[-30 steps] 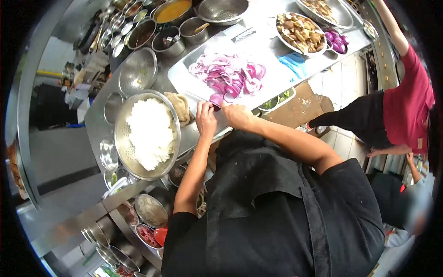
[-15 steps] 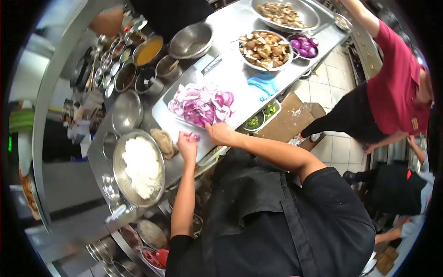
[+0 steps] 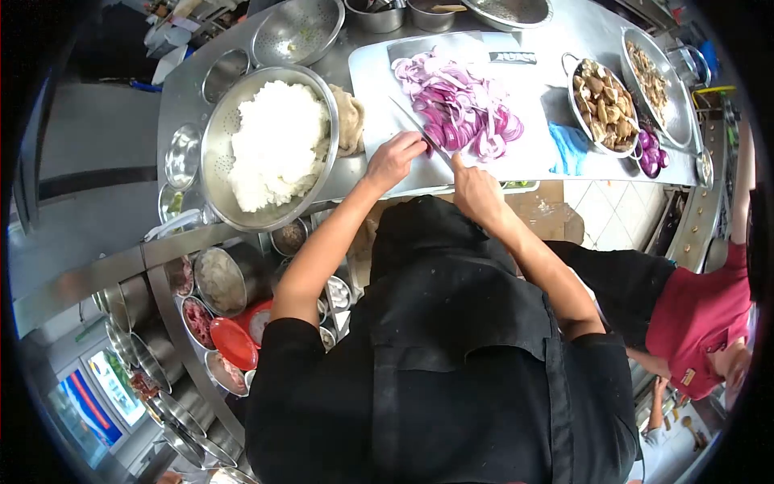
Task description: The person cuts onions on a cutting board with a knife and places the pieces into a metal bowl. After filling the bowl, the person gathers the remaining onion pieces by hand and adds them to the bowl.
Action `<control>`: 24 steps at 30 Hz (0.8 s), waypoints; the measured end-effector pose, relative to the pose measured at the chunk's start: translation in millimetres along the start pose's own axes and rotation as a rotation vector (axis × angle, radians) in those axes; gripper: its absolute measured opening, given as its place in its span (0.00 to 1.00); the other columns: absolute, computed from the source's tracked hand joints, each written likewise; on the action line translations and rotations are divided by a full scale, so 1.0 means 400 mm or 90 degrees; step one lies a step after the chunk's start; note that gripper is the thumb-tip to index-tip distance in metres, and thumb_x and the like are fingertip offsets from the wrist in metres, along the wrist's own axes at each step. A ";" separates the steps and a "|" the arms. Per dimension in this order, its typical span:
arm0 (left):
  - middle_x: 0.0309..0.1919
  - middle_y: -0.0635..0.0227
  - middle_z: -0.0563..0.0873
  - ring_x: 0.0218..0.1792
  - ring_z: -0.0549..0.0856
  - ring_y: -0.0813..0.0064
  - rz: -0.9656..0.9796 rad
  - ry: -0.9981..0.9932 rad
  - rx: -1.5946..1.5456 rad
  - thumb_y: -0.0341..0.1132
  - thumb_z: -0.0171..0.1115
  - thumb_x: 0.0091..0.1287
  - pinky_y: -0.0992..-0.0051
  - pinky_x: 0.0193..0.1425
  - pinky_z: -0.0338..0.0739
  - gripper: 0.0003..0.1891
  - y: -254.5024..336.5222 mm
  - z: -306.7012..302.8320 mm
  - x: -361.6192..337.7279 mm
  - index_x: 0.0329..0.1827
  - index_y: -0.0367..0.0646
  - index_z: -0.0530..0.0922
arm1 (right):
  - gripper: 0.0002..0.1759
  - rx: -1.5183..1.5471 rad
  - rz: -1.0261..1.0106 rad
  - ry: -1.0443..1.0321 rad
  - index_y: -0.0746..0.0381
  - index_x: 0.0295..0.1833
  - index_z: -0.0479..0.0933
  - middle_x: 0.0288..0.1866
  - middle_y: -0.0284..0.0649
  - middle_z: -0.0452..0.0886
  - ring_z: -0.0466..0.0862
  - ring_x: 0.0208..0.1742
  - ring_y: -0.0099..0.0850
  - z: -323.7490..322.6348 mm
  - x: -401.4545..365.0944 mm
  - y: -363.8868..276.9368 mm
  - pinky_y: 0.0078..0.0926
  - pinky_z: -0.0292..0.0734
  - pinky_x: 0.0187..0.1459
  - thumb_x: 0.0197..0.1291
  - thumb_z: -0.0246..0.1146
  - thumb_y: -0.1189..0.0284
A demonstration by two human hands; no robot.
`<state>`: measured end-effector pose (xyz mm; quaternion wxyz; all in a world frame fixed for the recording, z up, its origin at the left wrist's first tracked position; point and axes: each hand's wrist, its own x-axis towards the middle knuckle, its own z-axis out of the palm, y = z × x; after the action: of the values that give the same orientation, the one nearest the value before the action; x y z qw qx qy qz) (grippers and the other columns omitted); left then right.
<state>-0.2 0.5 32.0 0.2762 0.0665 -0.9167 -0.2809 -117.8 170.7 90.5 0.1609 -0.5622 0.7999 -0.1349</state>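
My right hand [image 3: 476, 187] is closed around the handle end of a knife [image 3: 421, 129], whose blade points up and left over a white cutting board [image 3: 375, 85]. Close by on the left, my left hand [image 3: 393, 161] has its fingers bent together at the board's front edge, by the blade; a small purple piece shows at its fingertips. Sliced red onion [image 3: 459, 105] lies in a wide pile just beyond both hands. A bundled beige cloth [image 3: 348, 121] rests left of the board.
A colander of white food [image 3: 278, 145] stands left. At the right are a blue cloth [image 3: 569, 148], a colander of mushrooms [image 3: 605, 106], a bowl of purple onions [image 3: 650, 153] and a large strainer [image 3: 681, 105]. A person in a red shirt [image 3: 693, 323] stands at the right.
The view has turned and shifted, so the board sits higher and flatter in it. The knife blade now shows clearly between my hands. The person in red appears lower.
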 end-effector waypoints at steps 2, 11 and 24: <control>0.42 0.61 0.80 0.43 0.81 0.61 0.075 0.025 0.014 0.18 0.56 0.48 0.67 0.43 0.79 0.15 -0.015 0.006 -0.007 0.40 0.39 0.79 | 0.11 -0.013 0.036 -0.021 0.67 0.46 0.67 0.21 0.52 0.78 0.82 0.25 0.51 -0.006 0.000 -0.014 0.46 0.78 0.29 0.57 0.50 0.77; 0.40 0.58 0.82 0.42 0.82 0.59 0.091 0.032 -0.026 0.19 0.56 0.48 0.66 0.43 0.80 0.14 -0.024 0.002 -0.012 0.40 0.35 0.80 | 0.13 -0.025 0.053 -0.054 0.68 0.47 0.66 0.24 0.54 0.80 0.83 0.27 0.51 0.012 0.046 -0.035 0.46 0.78 0.30 0.54 0.52 0.79; 0.39 0.58 0.82 0.42 0.83 0.58 0.042 0.050 -0.056 0.20 0.56 0.51 0.66 0.44 0.80 0.11 -0.023 0.003 -0.016 0.38 0.34 0.80 | 0.13 0.014 0.088 -0.023 0.67 0.45 0.65 0.24 0.57 0.80 0.83 0.29 0.54 0.051 0.080 -0.058 0.50 0.77 0.32 0.52 0.54 0.80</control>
<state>4.3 -4.7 23.0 0.3234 0.0351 -0.8937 -0.3090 -99.7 132.0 77.8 0.1905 -0.5059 0.8324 -0.1218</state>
